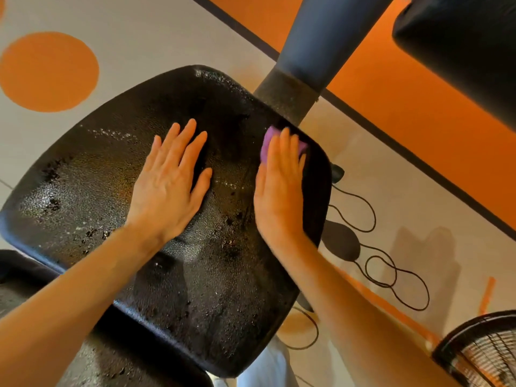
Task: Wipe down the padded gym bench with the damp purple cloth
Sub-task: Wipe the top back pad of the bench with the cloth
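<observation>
Hands flat on the black bench pad: the left hand presses bare, fingers straight and spread, mid-pad. The right hand, fingers straight and together, pushes down on the purple cloth at the pad's far right corner. Droplets gleam across the vinyl; a black cord loops on the floor beside.

1. Black padded gym bench seat pad, textured vinyl, wet sheen and droplets, worn dark spots.
2. On it: left hand flat, fingers straight, mid-pad.
3. Right hand flat on purple cloth, near the pad's far right edge.
4. Second black pad adjoins at lower left.
5. Floor below: pale with orange areas, black cable looped on it.
</observation>
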